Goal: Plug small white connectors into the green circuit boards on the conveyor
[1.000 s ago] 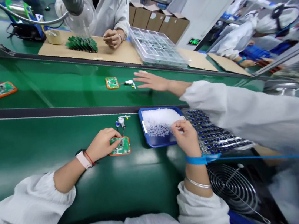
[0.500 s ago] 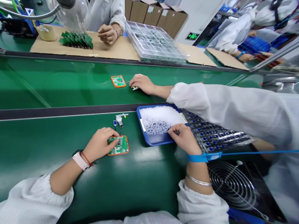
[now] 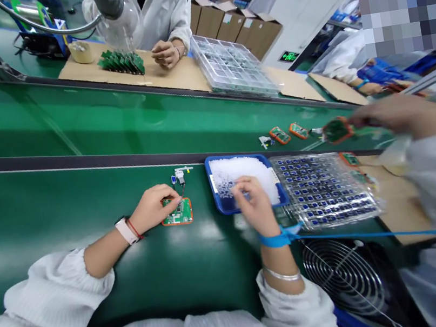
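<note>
My left hand (image 3: 156, 210) rests on the green table with its fingers closed at the upper left of a green circuit board (image 3: 182, 212) in an orange frame. Thin wires lead from that board to a white connector piece (image 3: 179, 176) and a small blue part (image 3: 173, 180) above it. Over the front of a blue tray (image 3: 224, 206) is my right hand (image 3: 255, 204), its thumb and fingertips pinched together. Many small white pieces (image 3: 238, 166) fill the tray. Whatever those fingertips hold is too small to make out.
Right of the tray lies a clear plastic tray (image 3: 324, 188) of small blue parts. Beyond runs a green belt (image 3: 113, 119) with framed boards (image 3: 279, 135). A co-worker's blurred hand (image 3: 390, 110) holds another framed board (image 3: 337, 129). A fan (image 3: 341, 276) stands at lower right.
My right hand has shifted left over the tray, fingertips pinched. The left hand stays at the board. The co-worker's arm has swung right from the belt and now holds a framed board.
</note>
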Available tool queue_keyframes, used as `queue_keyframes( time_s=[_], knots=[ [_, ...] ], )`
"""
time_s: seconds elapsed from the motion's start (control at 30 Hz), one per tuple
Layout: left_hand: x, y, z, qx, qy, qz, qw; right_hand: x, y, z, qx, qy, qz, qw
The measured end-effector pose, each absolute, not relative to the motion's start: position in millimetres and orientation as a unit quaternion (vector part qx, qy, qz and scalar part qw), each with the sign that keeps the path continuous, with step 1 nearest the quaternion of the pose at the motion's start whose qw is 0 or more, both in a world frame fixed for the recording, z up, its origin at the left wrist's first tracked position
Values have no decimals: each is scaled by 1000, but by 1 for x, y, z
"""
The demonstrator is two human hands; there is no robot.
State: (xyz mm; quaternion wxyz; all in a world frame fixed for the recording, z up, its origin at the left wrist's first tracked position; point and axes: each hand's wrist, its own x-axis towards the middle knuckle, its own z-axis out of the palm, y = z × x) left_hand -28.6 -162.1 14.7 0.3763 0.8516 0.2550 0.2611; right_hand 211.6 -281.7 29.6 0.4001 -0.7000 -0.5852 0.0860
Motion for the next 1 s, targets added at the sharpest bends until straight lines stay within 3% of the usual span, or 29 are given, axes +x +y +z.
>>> queue_keyframes(
  time_s=[0.2,0.53,1.0],
  knots=[
    [-25,-173,19,852,205,281,391,128,-266,19,-598,-633,241,429],
    [-25,-167,10,847,258,266,381,134,-251,6,-614,-641,266,376],
    [-26,-165,15,841,282,245,392,128,-245,7,-609,-625,287,396]
  ],
)
